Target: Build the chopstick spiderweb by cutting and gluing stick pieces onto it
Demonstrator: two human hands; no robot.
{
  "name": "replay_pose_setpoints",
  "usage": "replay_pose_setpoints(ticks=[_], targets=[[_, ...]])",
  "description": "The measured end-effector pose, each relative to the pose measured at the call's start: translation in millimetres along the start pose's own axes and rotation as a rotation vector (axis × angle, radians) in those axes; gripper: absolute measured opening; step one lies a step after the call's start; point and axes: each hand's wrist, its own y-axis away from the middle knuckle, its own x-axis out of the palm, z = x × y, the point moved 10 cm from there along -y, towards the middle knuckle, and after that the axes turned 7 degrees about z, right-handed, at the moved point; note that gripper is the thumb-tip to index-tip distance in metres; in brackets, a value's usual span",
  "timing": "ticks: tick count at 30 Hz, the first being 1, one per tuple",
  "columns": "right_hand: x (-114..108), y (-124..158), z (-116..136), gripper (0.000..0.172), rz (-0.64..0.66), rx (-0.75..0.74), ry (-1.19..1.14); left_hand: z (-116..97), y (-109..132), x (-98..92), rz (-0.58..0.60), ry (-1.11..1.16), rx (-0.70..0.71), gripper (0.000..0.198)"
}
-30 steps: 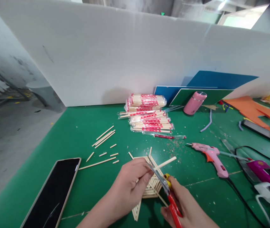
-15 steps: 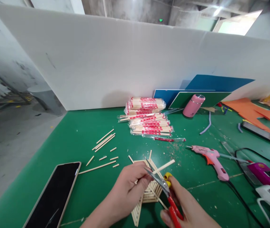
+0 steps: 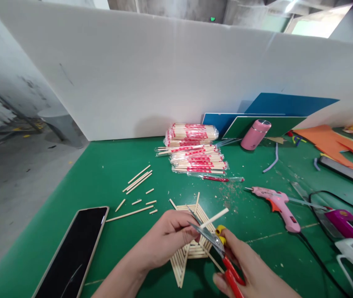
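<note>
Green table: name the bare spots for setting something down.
Largely bare: between phone, loose sticks and white board; smaller, speckled: between scissors and glue gun. Crowded: around stick frame, wrapped chopsticks, and right of the glue gun.

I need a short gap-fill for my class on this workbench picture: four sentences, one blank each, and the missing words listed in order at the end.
1. The right hand grips a pair of red-handled ____.
2. The left hand holds a pale stick at the blades, which are ____ rather than shut.
3. The glue gun and the bottle are both coloured ____.
4. The phone on the left of the view lies on a ____ tabletop.

Missing words: scissors; open; pink; green.
</note>
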Motion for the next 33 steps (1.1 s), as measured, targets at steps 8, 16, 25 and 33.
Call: replay_pose_setpoints(ticks=[8, 16, 25, 33], targets=[[10.7, -11.6, -33.5, 0.044, -0.134, -0.046, -0.08, 10.0, 0.8, 4.1, 0.028, 0.072, -0.032, 0.017], [5.8, -8.5, -12.6, 0.035, -0.066, -0.044, -0.077, -30.4, 8.1, 5.9, -0.234, -0.587, 0.196, 0.021], [10.0, 4.4, -24.4, 0.052, -0.049, 0.012, -0.197, -35.2, 10.8, 21.5, -0.133, -0.815, 0.306, 0.017], [0.4, 5.9, -19.4, 0.047, -0.065, -0.019, -0.104, -31.9, 11.1, 21.2, -0.124, -0.814, 0.272, 0.017]])
